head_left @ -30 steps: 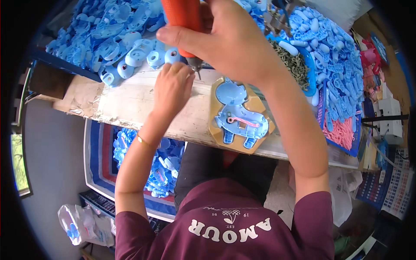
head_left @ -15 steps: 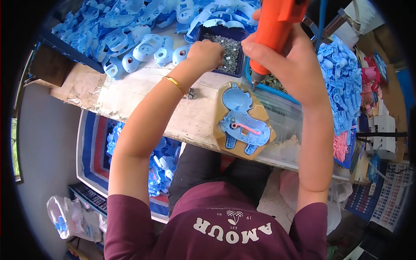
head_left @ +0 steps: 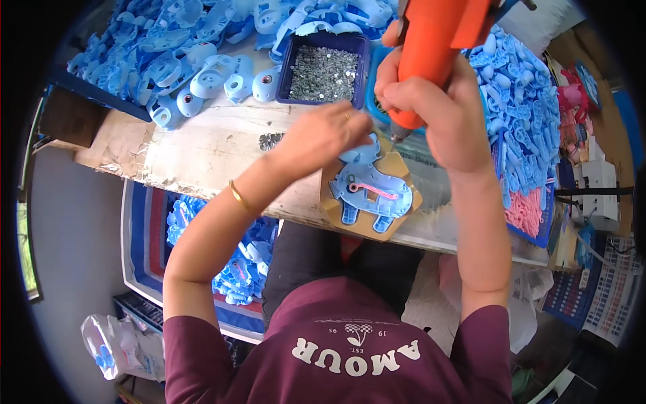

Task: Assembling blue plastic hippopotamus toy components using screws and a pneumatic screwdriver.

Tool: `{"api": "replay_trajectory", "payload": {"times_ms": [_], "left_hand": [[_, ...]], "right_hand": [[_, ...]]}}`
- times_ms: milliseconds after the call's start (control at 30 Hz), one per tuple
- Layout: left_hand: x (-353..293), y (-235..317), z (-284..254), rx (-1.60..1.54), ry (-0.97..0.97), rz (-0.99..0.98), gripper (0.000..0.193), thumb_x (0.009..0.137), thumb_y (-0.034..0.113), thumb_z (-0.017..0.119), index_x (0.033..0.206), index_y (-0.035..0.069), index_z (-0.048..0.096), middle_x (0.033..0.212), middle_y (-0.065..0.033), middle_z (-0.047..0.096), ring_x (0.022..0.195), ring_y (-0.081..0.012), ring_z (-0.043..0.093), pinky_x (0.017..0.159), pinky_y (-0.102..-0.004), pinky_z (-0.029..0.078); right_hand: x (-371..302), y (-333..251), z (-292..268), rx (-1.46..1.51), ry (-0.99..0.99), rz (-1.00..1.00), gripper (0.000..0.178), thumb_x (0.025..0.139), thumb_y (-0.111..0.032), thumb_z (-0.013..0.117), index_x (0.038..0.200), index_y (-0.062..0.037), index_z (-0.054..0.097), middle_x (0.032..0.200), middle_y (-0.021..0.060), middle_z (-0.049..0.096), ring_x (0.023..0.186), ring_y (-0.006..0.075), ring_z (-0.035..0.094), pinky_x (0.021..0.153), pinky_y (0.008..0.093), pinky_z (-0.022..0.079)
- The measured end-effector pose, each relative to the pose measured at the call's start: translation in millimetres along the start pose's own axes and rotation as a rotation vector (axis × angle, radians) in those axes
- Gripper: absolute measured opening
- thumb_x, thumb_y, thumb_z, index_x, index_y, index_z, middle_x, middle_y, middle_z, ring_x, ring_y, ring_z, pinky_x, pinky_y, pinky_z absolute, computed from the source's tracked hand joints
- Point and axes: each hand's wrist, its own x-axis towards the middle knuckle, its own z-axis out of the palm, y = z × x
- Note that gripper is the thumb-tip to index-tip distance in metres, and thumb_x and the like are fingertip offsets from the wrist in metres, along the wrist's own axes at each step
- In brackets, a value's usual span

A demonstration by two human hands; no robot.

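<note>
My left hand [head_left: 321, 137] hovers over the upper part of a light blue plastic toy shell [head_left: 393, 200], its fingers pinched together. Whatever sits in that pinch is too small to make out. The shell lies hollow side up in a tan block mould [head_left: 331, 210], with a pink strip [head_left: 378, 192] inside its body. My right hand [head_left: 457, 124] grips an orange power screwdriver [head_left: 431, 47], which points down; its tip is just above the mould's upper right side. Behind my left hand stands a dark blue tray [head_left: 283, 75] of small metal screws or washers.
Light blue shells [head_left: 161, 40] are heaped along the back left. At the right, more small blue parts [head_left: 515, 87] and pink strips [head_left: 528, 210] fill a basket. A turquoise tray [head_left: 374, 101] is partly hidden behind the screwdriver. Below the bench, blue parts [head_left: 245, 262] fill a lined box.
My left hand has come out of the dark blue tray and moved toward me, over the upper part of the toy shell. The screwdriver stays in my right hand, its tip slightly lower.
</note>
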Motion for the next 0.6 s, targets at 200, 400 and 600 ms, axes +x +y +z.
{"api": "replay_trajectory", "payload": {"times_ms": [200, 400, 600], "left_hand": [[-9, 40, 6, -0.071, 0.029, 0.011, 0.022, 0.085, 0.021, 0.074, 0.089, 0.009, 0.056, 0.077, -0.0055, 0.061, 0.081, -0.0234, 0.061, 0.069, -0.0362, 0.052], [-9, 48, 9, -0.109, 0.037, 0.011, 0.023, 0.086, 0.02, 0.074, 0.087, 0.007, 0.056, 0.076, -0.0066, 0.059, 0.079, -0.0245, 0.061, 0.067, -0.0378, 0.051], [-16, 62, 14, -0.295, -0.017, -0.132, 0.023, 0.088, 0.018, 0.073, 0.086, 0.006, 0.054, 0.077, -0.0095, 0.059, 0.079, -0.028, 0.061, 0.066, -0.0406, 0.051]], "right_hand": [[-23, 5, 13, 0.168, 0.122, 0.039, 0.028, 0.079, -0.006, 0.074, 0.104, 0.0002, 0.064, 0.095, 0.0037, 0.066, 0.077, 0.0099, 0.062, 0.07, 0.0258, 0.05], [-29, 5, 11, 0.2, 0.09, 0.026, 0.026, 0.079, -0.003, 0.073, 0.103, 0.0008, 0.064, 0.1, 0.0046, 0.065, 0.076, 0.0098, 0.062, 0.07, 0.0264, 0.051], [-40, 2, 3, 0.297, 0.029, 0.082, 0.024, 0.08, -0.001, 0.071, 0.103, 0.0027, 0.064, 0.092, 0.0045, 0.065, 0.073, 0.0098, 0.062, 0.067, 0.0258, 0.05]]}}
